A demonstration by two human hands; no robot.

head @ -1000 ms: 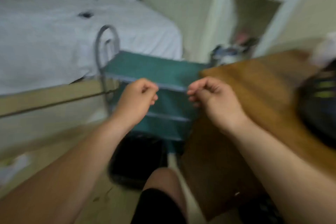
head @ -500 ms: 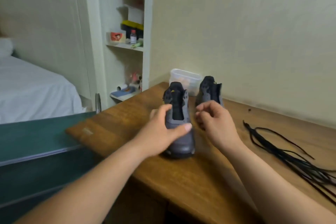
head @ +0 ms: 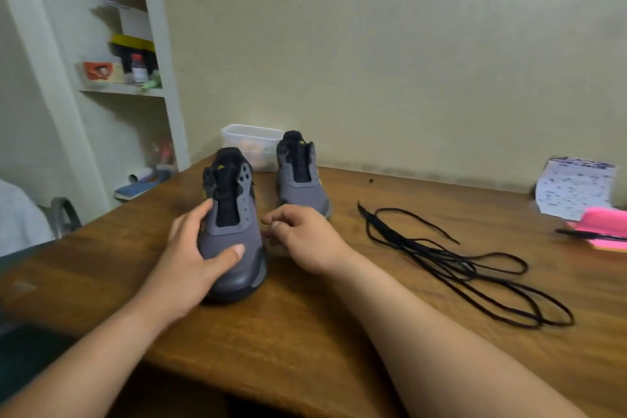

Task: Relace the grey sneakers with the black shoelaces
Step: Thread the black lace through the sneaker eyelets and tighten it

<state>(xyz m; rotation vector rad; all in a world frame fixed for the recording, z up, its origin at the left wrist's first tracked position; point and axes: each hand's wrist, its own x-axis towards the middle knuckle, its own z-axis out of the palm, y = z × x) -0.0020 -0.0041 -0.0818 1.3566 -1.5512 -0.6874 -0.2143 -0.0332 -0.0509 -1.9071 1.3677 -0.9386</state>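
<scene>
Two grey sneakers with black tongues and no laces stand on the wooden desk [head: 305, 332], toes toward me. My left hand [head: 190, 258] grips the toe of the near sneaker [head: 234, 237], thumb across the top and fingers along its left side. Just right of that shoe, my right hand [head: 305, 237] hovers with its fingers curled and nothing in it. The far sneaker [head: 302, 187] stands behind, untouched. A loose bundle of black shoelaces [head: 441, 258] lies on the desk to the right, apart from both hands.
A clear plastic container [head: 251, 141] sits behind the sneakers against the wall. At the desk's right edge lie a printed paper [head: 573, 187] and a pink notepad [head: 604, 227] with a black pen [head: 590, 234]. A white shelf unit [head: 125, 88] stands at the left.
My view swung from the bed and green stand to the desk. My left hand settled its thumb over the near sneaker's toe; my right hand stays curled beside the shoe.
</scene>
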